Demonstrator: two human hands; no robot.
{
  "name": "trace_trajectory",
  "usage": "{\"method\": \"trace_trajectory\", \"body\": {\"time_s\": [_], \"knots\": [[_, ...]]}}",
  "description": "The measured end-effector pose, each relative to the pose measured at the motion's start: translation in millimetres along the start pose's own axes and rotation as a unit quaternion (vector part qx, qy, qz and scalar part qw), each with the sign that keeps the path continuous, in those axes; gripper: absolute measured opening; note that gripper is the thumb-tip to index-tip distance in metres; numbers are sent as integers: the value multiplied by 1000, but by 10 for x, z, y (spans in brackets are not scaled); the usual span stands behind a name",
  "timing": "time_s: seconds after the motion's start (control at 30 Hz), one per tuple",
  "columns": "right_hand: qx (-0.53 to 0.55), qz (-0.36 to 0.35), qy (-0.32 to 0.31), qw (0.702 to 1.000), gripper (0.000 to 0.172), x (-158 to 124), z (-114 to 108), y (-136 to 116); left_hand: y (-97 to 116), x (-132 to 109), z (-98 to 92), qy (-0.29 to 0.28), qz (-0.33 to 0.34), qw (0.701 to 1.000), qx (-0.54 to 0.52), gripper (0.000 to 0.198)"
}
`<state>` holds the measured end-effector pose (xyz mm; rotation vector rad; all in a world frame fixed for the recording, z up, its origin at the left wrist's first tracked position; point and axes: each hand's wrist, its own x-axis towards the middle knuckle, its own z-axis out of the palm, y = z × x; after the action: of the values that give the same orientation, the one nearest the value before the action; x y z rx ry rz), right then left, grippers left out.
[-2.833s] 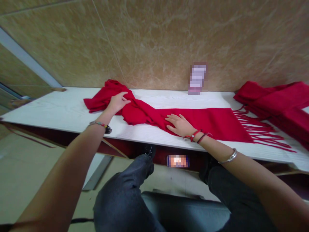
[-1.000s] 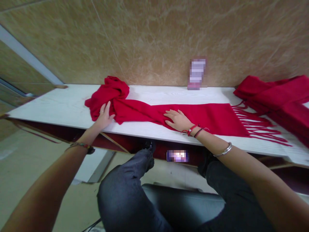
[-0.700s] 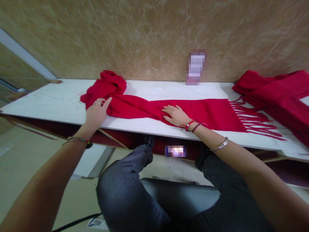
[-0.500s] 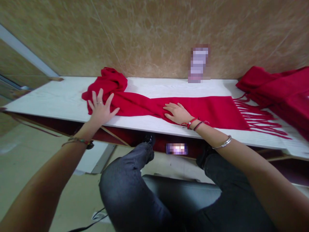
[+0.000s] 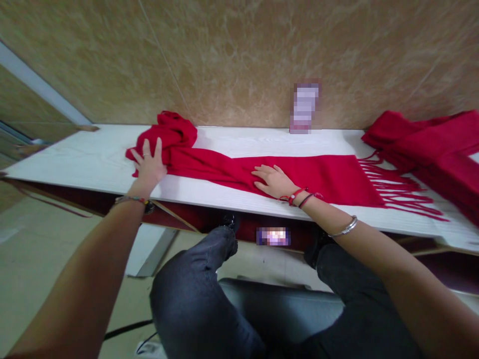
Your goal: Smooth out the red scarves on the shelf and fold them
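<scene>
While left hand partly hides bunched end of long red fringed scarf, right hand presses middle; grips spread flat; red fabric pile cut off.

My left hand is covering part of the bunched end of the red scarf, and the folds are hiding the fringe there. My right hand is hiding the cloth under its palm. The pile of red scarves is running out past the right edge. The small thing at the wall is showing only as blurred squares, and under the table another patch is blurring the same way.
</scene>
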<state>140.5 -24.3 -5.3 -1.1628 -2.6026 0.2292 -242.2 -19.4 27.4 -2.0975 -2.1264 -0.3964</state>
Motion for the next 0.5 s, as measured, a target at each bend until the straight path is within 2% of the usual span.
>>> {"method": "trace_trajectory", "body": {"time_s": [0.03,0.07,0.13,0.17,0.2,0.3,0.33,0.4,0.5], "knots": [[-1,-1,1,1000,46,1,2,1,124,-11,-48,34,-55,998,-4,76],[-2,-3,1,1000,45,1,4,1,266,-15,-90,63,-78,995,-8,79],[-4,-4,2,1000,45,-1,3,-1,576,-1,-146,83,-37,996,-4,81],[-5,-4,3,1000,45,-3,1,-4,734,14,-156,88,5,996,4,80],[-6,-3,3,1000,45,-6,-2,-8,888,30,-155,75,55,996,6,78],[-7,-1,1,1000,45,-18,-17,-22,1309,28,-105,-68,234,970,9,60],[-6,-1,1,1000,45,-21,-23,-27,1431,-1,-84,-96,268,958,15,56],[-2,-4,4,1000,45,-23,-32,-33,1640,-106,-56,-88,286,954,25,49],[3,-6,8,1000,44,-15,-33,-32,1836,-316,-46,-57,251,966,32,34]]}}
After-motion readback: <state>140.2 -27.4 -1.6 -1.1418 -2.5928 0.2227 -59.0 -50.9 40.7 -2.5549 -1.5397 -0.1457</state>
